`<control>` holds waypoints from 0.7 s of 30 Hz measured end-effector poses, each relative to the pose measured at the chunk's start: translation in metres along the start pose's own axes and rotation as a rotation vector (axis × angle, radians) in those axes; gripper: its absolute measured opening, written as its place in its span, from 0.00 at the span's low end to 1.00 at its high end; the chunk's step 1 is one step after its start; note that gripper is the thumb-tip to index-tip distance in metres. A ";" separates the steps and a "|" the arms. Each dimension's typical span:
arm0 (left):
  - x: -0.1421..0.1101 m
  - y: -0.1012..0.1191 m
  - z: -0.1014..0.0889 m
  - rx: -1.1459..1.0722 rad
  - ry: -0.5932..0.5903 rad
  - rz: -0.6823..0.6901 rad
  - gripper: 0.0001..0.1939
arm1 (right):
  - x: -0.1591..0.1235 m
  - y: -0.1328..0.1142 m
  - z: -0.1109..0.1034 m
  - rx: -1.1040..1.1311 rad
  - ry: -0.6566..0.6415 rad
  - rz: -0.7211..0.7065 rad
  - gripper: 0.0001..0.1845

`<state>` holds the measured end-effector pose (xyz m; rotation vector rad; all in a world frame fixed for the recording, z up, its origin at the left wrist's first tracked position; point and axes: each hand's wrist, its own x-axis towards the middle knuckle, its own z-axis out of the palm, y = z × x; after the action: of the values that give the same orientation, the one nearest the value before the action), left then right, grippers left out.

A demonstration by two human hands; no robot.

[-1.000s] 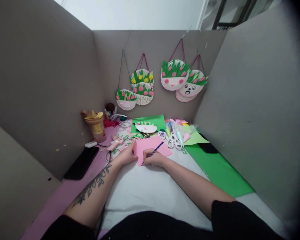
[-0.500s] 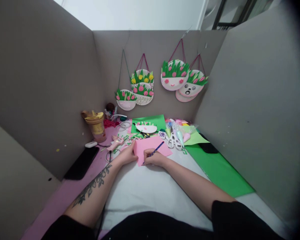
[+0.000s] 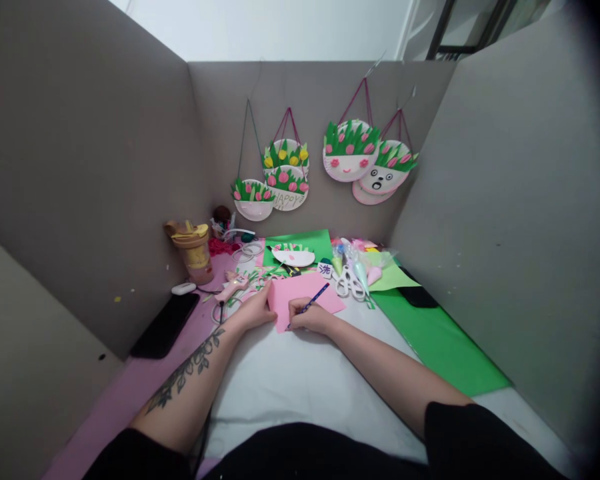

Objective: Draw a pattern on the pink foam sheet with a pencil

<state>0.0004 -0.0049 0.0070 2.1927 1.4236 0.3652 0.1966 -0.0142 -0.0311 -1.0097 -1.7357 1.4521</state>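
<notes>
The left hand is placed at the left edge of the pink paper, its thumb and fingers spread apart. This paper is laid on the tabletop, at the middle. By the right hand, the blue pencil is pinched between the fingers, low over the paper's near part. Since one second ago, almost nothing has been moved; slow marking is probably being done, though any line is hidden.

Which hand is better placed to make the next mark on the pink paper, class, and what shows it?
Probably the right hand: it holds the blue pencil, point down at the near side of the pink paper. The left hand holds no pencil and touches the paper's left edge.
</notes>
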 end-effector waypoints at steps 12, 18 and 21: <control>0.002 -0.004 0.003 0.015 0.014 0.019 0.50 | -0.002 0.003 0.001 0.062 0.168 -0.061 0.07; 0.001 -0.001 0.001 -0.002 0.010 0.002 0.50 | 0.001 0.006 0.000 0.036 0.149 -0.060 0.08; 0.000 0.000 0.000 0.015 0.005 -0.003 0.50 | 0.001 0.004 0.000 0.001 0.149 -0.065 0.09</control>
<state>0.0004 -0.0049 0.0065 2.2025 1.4367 0.3603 0.1967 -0.0132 -0.0348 -1.0244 -1.6456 1.3035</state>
